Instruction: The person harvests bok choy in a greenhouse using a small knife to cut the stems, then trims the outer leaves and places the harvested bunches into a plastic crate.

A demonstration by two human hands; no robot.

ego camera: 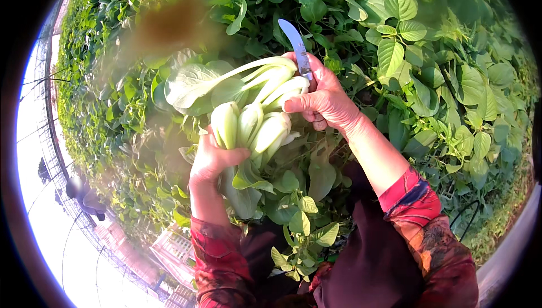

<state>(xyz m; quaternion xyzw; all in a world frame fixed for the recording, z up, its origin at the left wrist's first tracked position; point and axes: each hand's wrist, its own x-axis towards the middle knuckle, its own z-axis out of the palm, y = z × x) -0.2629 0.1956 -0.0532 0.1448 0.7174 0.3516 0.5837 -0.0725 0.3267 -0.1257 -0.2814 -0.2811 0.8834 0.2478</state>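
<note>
My left hand [218, 155] grips a bunch of several bok choy heads [266, 132], with pale stems up and green leaves hanging below the wrist. In my right hand [324, 100] is a short knife with a curved blade [293, 41], which points up and away from me; its handle is mostly covered by my fingers. Between the same hand's thumb and fingers sits another bok choy [271, 75], its leaves spreading to the left. The two lots of bok choy touch or nearly touch, and I cannot tell which.
Dense leafy plants [398, 50] surround my hands on every side. A tall leafy stem [302, 227] rises close to my legs. At the left, a person [87, 198] stands beyond the plants, near a wire fence [55, 122]. Crates [173, 253] stand at lower left.
</note>
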